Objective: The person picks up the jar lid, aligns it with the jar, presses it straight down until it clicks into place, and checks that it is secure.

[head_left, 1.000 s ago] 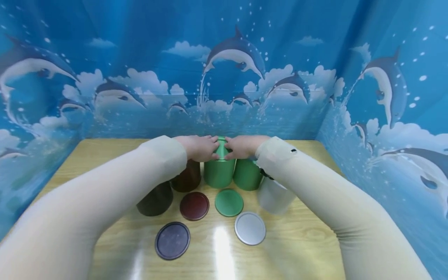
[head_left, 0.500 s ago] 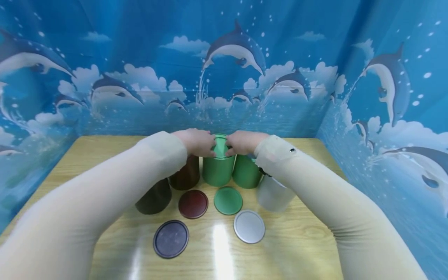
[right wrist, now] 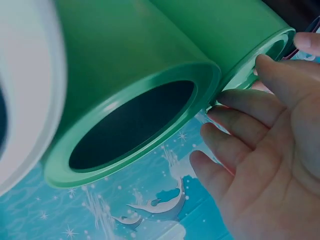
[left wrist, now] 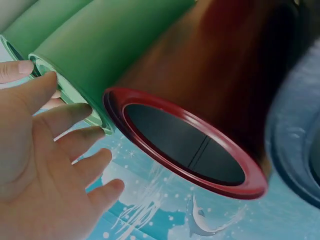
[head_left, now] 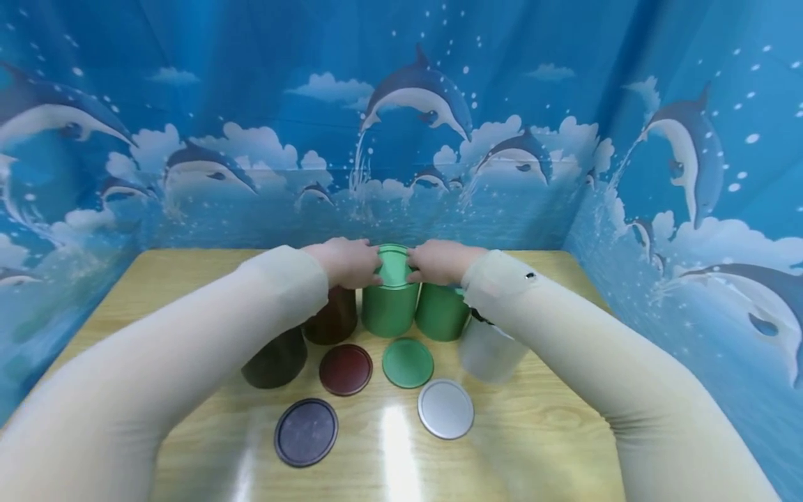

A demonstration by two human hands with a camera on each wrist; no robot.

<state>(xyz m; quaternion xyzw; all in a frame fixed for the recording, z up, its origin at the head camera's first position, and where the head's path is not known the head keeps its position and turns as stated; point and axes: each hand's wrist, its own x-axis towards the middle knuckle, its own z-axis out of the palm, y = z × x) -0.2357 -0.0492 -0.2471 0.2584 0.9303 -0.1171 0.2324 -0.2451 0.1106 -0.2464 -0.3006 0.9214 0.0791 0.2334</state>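
Note:
A green can (head_left: 389,314) stands at the back middle with a green lid (head_left: 394,266) on its top. My left hand (head_left: 347,263) is at the left of that lid, fingers spread and lightly bent, fingertips right at the rim in the left wrist view. On the opposite side my right hand (head_left: 442,263) mirrors it, with loosely extended fingers beside the same rim. Under the left forearm are an open dark red can (left wrist: 165,65) and a dark can (head_left: 276,359), partly hidden. Right of the lidded can stand an open green can (right wrist: 132,45) and a white can (head_left: 492,354).
Four-sided clutter is absent from description; in front lie a dark red lid (head_left: 346,369), a green lid (head_left: 408,362), a black lid (head_left: 306,432) and a silver lid (head_left: 445,409) on the wooden table (head_left: 533,432). A dolphin-print curtain (head_left: 251,104) borders the table's back and sides.
Both hands have drawn slightly apart, their fingers moving outward from the lid's top toward its sides. The cans and loose lids hold their places.

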